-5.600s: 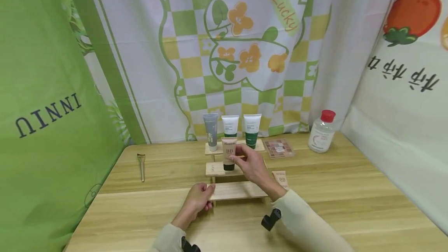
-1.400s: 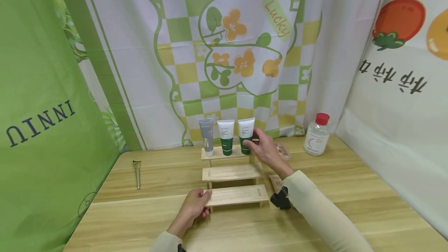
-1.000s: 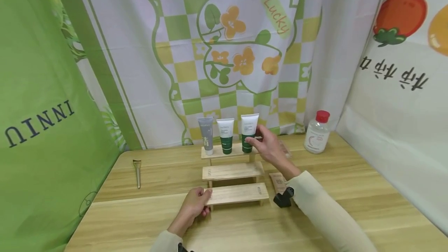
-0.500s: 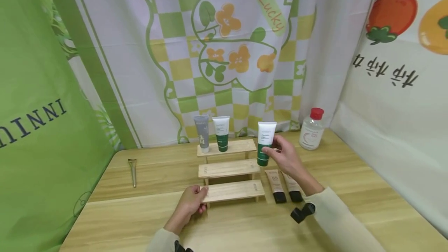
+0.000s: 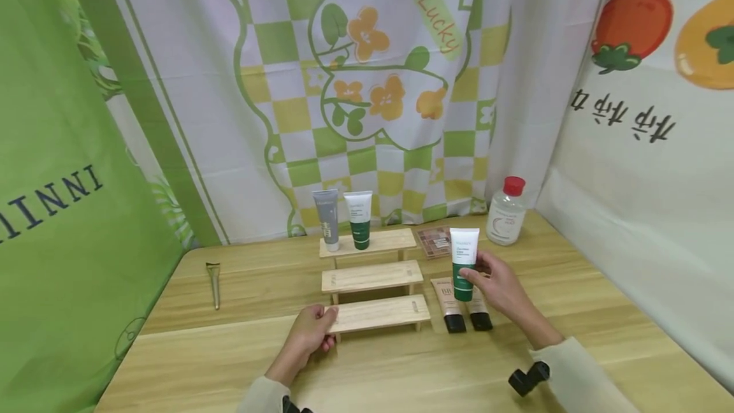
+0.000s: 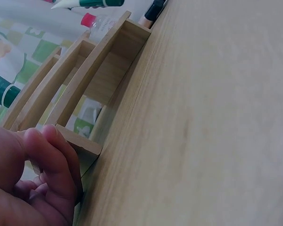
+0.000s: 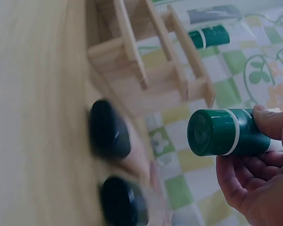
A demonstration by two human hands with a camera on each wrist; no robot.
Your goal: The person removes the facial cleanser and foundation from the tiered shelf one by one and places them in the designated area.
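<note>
while the right hand pinches it between thumb and fingers, the green-capped tube stands upright, cap down, in the air just above two beige tubes that lie on the bench right of the wooden step rack. its upper body is white with small print, its lower part and round cap dark green, with a thin white band where cap meets body. the left hand grips the left end of the rack's lowest step, fingers curled round the edge. on the top step stand a grey tube and a second white-and-green tube, side by side. behind the rack lie an eyeshadow palette and a clear bottle with a red cap; a metal spatula lies well apart to the left. the head view gives the whole layout; the right wrist view alone shows the flat end of the green cap and the fingers around the tube, with the black caps of the lying tubes blurred below. the left wrist view shows the rack from its underside edge and the fingertips pressed on its end board.
</note>
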